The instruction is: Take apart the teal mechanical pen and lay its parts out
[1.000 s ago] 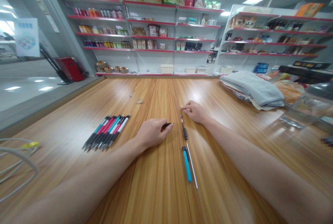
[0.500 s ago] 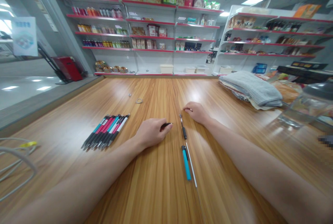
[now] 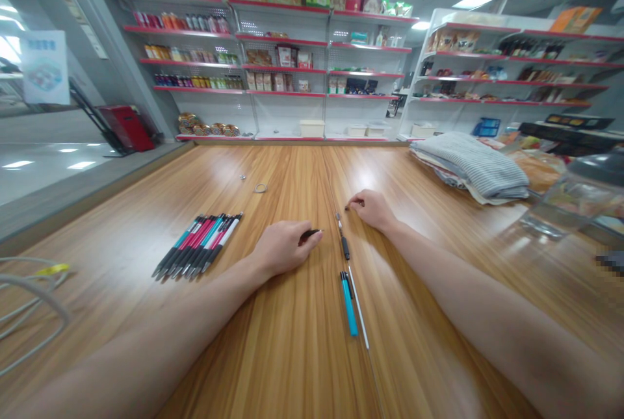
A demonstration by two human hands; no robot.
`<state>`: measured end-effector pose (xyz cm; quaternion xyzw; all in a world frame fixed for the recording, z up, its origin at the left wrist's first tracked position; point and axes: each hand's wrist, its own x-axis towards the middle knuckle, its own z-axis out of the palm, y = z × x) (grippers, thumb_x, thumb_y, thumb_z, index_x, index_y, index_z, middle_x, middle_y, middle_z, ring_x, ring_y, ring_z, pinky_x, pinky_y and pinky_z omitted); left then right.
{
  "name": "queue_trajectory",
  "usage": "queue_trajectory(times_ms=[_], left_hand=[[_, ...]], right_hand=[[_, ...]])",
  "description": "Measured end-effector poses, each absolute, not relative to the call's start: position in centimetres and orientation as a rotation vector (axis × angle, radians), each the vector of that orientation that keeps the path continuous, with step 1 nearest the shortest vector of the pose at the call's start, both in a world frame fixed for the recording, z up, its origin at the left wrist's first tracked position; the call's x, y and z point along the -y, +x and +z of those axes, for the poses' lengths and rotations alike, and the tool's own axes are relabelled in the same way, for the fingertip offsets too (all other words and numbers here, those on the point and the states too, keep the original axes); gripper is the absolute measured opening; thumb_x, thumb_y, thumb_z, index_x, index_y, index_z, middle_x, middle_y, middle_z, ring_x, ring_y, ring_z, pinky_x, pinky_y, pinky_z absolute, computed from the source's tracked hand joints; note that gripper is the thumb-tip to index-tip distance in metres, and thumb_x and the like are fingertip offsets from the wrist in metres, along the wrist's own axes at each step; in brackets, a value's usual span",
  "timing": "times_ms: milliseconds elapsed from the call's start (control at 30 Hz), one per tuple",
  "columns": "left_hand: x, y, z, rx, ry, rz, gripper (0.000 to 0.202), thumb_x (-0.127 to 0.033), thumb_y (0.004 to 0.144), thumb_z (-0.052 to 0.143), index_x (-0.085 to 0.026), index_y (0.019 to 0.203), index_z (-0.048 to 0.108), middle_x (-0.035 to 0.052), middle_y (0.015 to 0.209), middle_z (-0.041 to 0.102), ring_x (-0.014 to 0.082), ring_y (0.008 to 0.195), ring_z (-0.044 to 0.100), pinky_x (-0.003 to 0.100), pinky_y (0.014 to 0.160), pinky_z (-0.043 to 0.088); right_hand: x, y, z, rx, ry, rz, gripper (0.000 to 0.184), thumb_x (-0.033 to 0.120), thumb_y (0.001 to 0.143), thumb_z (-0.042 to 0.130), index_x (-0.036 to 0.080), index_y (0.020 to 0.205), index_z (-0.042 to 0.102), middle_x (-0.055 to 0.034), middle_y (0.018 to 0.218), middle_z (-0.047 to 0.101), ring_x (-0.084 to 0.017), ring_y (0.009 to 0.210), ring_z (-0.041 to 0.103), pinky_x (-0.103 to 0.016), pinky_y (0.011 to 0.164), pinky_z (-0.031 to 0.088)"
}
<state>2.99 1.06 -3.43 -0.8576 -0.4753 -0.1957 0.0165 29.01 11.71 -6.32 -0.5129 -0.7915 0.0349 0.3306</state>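
My left hand [image 3: 283, 249] rests on the table, closed on a black pen part [image 3: 310, 233] with a pale tip; its other end is hidden in the palm. Across from it, my right hand [image 3: 371, 208] pinches a small dark piece [image 3: 346, 207], too small to name. Between the hands lie small pen parts [image 3: 339, 223], silver and whitish, in line with a black rubber grip [image 3: 345, 248]. Closer to me are a blue pen barrel [image 3: 349, 305] with a black clip and a thin white refill [image 3: 359, 308] alongside it.
Several assembled pens [image 3: 197, 247] lie side by side at left on the wooden table [image 3: 292, 354]. Beyond are a metal ring [image 3: 260, 188] and a tiny silver piece [image 3: 242, 177]. Folded cloth [image 3: 472, 165] and a clear jug [image 3: 560, 198] stand right; a white cable [image 3: 43, 302] lies left.
My right hand has shifted slightly right, away from the small parts, and a small dark piece now shows at its fingertips. My left hand stays where it was.
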Motion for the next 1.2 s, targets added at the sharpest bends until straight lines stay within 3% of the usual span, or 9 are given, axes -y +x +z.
queue_trajectory(times_ms=[267, 433, 633, 1067, 1200], left_hand=[[-1.2, 2.9, -3.6, 1.476, -2.659, -0.613, 0.043, -0.052, 0.094, 0.033, -0.02, 0.073, 0.055, 0.0037, 0.069, 0.064, 0.0178, 0.065, 0.06, 0.027, 0.058, 0.03], [-1.2, 2.9, -3.6, 1.467, -2.664, -0.604, 0.043, -0.052, 0.094, 0.033, -0.02, 0.072, 0.053, 0.0036, 0.068, 0.064, 0.0177, 0.064, 0.059, 0.027, 0.058, 0.03], [-1.1, 2.9, -3.4, 1.474, -2.677, -0.606, 0.043, -0.052, 0.093, 0.033, -0.02, 0.072, 0.053, 0.0036, 0.068, 0.064, 0.0177, 0.064, 0.059, 0.027, 0.057, 0.03], [-1.1, 3.0, -3.4, 1.501, -2.678, -0.617, 0.044, -0.052, 0.093, 0.034, -0.02, 0.072, 0.056, 0.0046, 0.07, 0.065, 0.0182, 0.066, 0.06, 0.028, 0.059, 0.032], [-1.0, 2.8, -3.4, 1.513, -2.683, -0.621, 0.043, -0.053, 0.092, 0.036, -0.02, 0.072, 0.056, 0.0043, 0.069, 0.065, 0.0183, 0.067, 0.06, 0.027, 0.059, 0.032]], right_hand=[[-10.7, 28.3, -5.9, 2.14, -1.202, 0.105, 0.024, 0.014, 0.084, 0.051, 0.015, 0.099, 0.071, -0.0049, 0.082, 0.067, -0.013, 0.069, 0.056, -0.024, 0.067, 0.043], [-10.3, 27.9, -5.8, 2.256, -1.08, 0.18, 0.018, 0.023, 0.083, 0.06, 0.019, 0.097, 0.072, -0.0025, 0.08, 0.063, -0.01, 0.064, 0.054, -0.021, 0.064, 0.043], [-10.3, 27.7, -5.8, 2.297, -1.02, 0.181, 0.026, 0.018, 0.085, 0.058, 0.023, 0.107, 0.071, -0.0031, 0.084, 0.061, -0.011, 0.067, 0.054, -0.023, 0.069, 0.043], [-10.5, 27.7, -6.0, 2.261, -1.04, 0.173, 0.014, 0.019, 0.084, 0.06, 0.018, 0.086, 0.074, -0.0035, 0.08, 0.062, -0.011, 0.067, 0.054, -0.023, 0.066, 0.042], [-10.5, 27.8, -6.0, 2.238, -1.064, 0.186, 0.013, 0.017, 0.081, 0.061, 0.017, 0.088, 0.072, -0.003, 0.079, 0.064, -0.011, 0.066, 0.055, -0.023, 0.065, 0.042]])
